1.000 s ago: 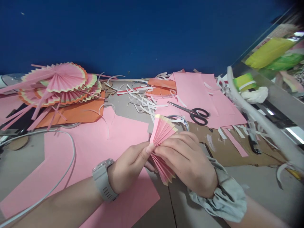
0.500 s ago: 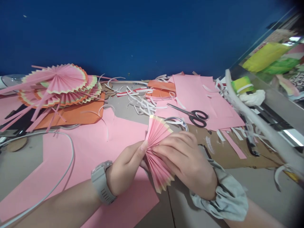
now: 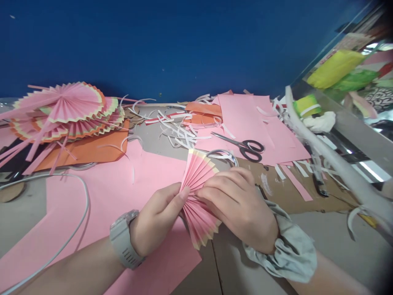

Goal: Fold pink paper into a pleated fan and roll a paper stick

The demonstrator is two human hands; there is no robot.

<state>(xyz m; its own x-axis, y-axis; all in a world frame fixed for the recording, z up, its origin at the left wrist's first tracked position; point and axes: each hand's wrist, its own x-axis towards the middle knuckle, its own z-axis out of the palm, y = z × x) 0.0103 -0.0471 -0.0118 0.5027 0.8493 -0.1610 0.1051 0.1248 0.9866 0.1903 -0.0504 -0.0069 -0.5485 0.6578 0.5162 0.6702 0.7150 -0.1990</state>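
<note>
A pleated pink paper fan (image 3: 199, 166) with a pale yellow zigzag edge spreads out at the middle of the view, pinched narrow at its centre. My left hand (image 3: 161, 217) is closed on the left side of that centre, thumb on top of the folds. From the right, my right hand (image 3: 241, 205) pinches the pleats near the same spot, its fingertips partly hiding them. Beneath the left forearm and the fan lies a large pink paper sheet (image 3: 101, 196). Scissors (image 3: 245, 148) with black handles rest behind the right hand, beside a roll of tape (image 3: 229, 155).
Finished-looking pleated paper fans (image 3: 66, 104) with paper strips are stacked at the left on orange paper (image 3: 98, 147). White paper scraps (image 3: 175, 129) lie behind the fan. Pink sheets (image 3: 254, 123) cover cardboard (image 3: 288, 184) on the right. A white cable (image 3: 87, 200) loops at left.
Both hands keep their hold on the paper fan, with little change in the fingers. The whole view has shifted slightly, so the table items appear a bit further left.
</note>
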